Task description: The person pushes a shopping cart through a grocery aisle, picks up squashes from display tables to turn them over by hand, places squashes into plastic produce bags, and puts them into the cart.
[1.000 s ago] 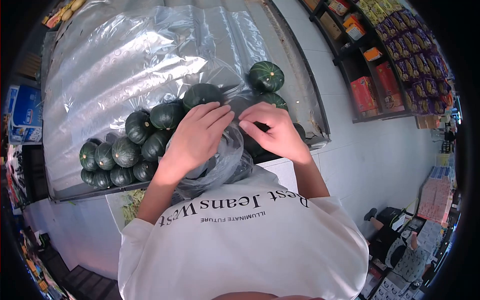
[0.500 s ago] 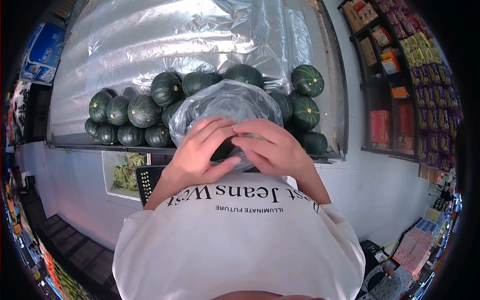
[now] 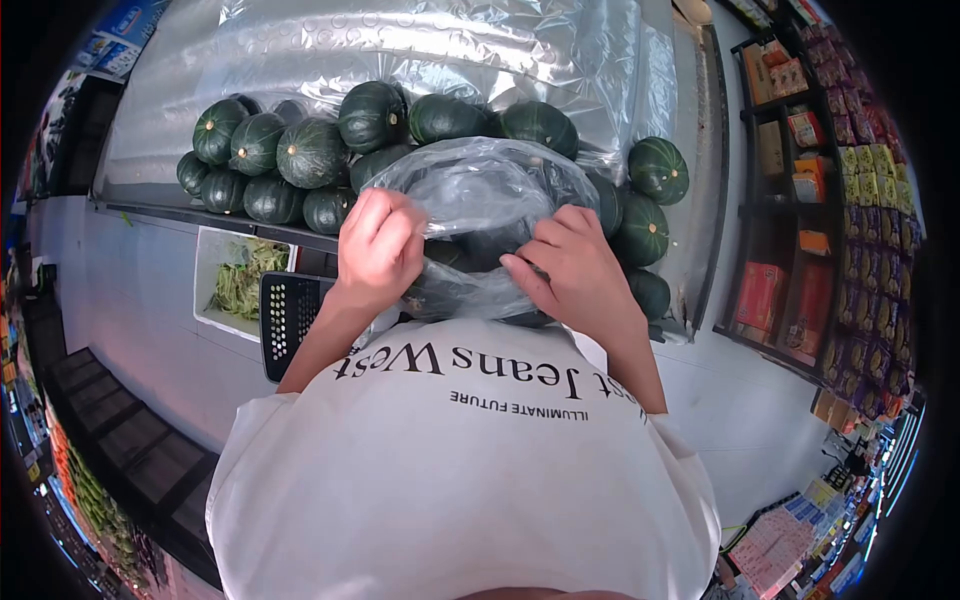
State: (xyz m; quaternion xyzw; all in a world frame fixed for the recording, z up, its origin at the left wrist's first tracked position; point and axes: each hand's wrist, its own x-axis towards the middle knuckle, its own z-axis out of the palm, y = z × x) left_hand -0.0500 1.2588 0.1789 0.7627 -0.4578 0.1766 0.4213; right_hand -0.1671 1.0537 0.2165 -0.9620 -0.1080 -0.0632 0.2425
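A clear plastic bag hangs between my hands in front of my chest, its mouth spread wide. My left hand is closed on the left side of the rim. On the right side, my right hand pinches the rim between thumb and fingers. Dark green rounded shapes show through the opening and the film, seemingly squash, but I cannot tell how many are inside. Beyond the bag, several dark green squash are stacked along the near edge of a display covered with silvery film.
Left of me stands a white box of leafy greens, with a black perforated crate beside it. Shelves of packaged goods rise at the right. Black crates line the lower left.
My hands have moved apart, from nearly touching over the bag to gripping opposite sides of its rim. The bag's mouth is wider. The view has shifted and turned slightly.
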